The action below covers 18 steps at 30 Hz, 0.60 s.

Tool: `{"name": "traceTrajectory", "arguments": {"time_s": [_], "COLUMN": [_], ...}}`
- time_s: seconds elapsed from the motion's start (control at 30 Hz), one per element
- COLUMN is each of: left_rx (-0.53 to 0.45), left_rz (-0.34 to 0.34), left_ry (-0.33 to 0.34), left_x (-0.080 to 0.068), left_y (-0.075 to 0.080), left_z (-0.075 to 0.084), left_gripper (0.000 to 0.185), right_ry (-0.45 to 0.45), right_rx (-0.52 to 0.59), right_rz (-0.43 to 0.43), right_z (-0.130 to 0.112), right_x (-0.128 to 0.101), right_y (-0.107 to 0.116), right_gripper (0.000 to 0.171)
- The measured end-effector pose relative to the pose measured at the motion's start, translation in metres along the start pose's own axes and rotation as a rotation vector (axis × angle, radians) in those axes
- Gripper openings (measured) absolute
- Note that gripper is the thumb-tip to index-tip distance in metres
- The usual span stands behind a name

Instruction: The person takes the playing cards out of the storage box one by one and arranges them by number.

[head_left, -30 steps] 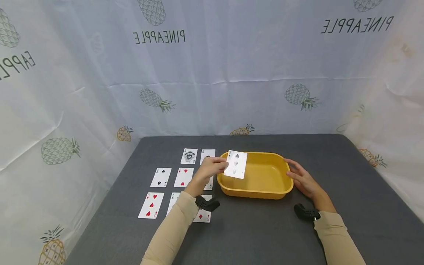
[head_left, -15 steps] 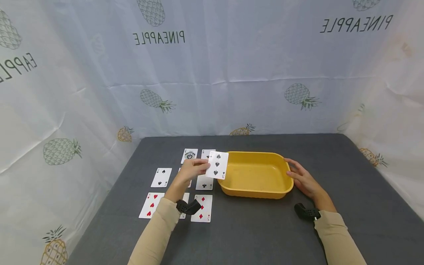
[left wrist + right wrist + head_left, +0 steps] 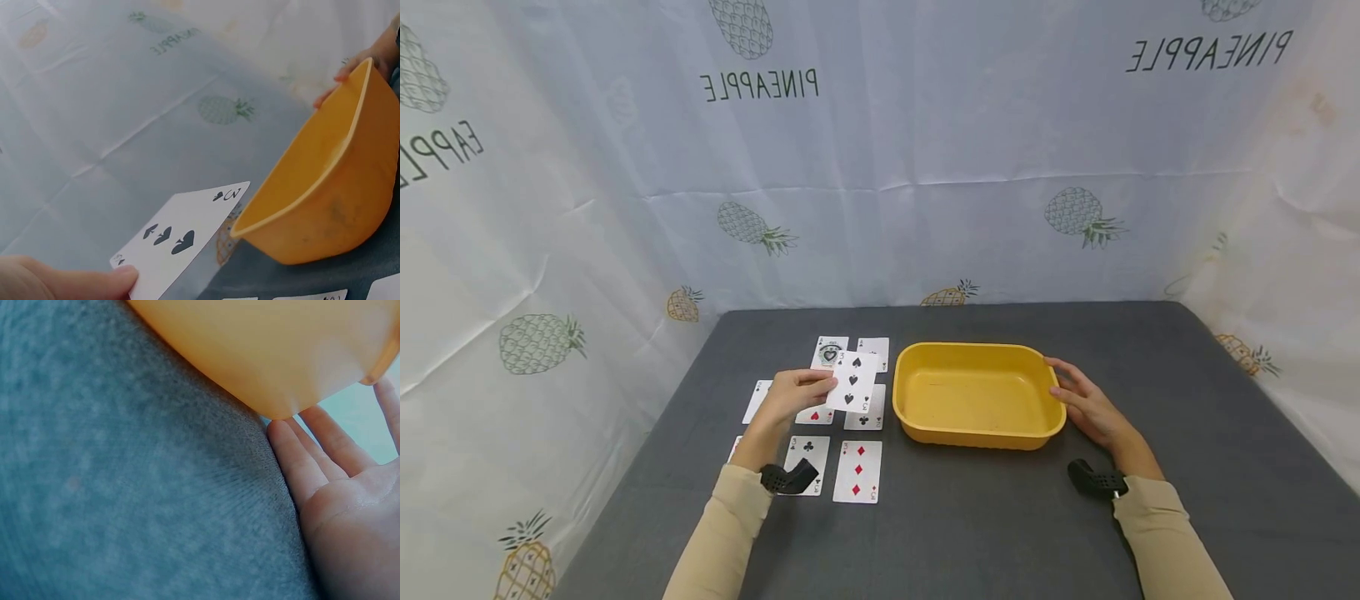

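Note:
My left hand pinches a three of spades playing card by its left edge, face up and raised over the back rows of laid-out cards. Thumb and card also show low in the left wrist view, where the card tilts. At the right end of a yellow plastic basin, my right hand rests with its fingers extended against the wall. From the right wrist view, those fingertips touch the basin's outside near its base. No cards show inside the basin.
Face-up cards lie in rows on the dark grey table: a three of diamonds and three of clubs in front, a two of clubs behind, an ace of spades farther back. A pineapple-print curtain hangs around the table.
The left hand has carried the three of spades leftward from over the basin's left end to above the cards. The right hand and basin have stayed in place.

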<state>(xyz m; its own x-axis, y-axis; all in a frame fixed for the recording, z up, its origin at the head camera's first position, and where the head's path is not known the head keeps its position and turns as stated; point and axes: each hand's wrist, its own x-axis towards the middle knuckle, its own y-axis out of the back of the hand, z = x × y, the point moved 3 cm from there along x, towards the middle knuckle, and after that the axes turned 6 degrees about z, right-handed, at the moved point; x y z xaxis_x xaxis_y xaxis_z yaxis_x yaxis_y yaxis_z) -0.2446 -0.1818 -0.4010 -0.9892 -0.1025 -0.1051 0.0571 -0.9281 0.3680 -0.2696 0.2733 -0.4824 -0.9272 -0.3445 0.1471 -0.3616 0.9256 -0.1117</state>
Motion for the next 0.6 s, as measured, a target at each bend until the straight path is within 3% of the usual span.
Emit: {"name": "traceTrajectory", "arguments": {"time_s": [0.6], "left_rx": [0.145], "left_rz": [0.092], "left_ry": [0.047], "left_x": [-0.015], "left_y": [0.075], "left_z": [-0.041], "left_gripper": [0.043], "right_ry": [0.022], "right_rx": [0.039], "right_rz": [-0.024], "right_z": [0.001], "right_x": [-0.001], "right_y": [0.0], "right_gripper": [0.045]}}
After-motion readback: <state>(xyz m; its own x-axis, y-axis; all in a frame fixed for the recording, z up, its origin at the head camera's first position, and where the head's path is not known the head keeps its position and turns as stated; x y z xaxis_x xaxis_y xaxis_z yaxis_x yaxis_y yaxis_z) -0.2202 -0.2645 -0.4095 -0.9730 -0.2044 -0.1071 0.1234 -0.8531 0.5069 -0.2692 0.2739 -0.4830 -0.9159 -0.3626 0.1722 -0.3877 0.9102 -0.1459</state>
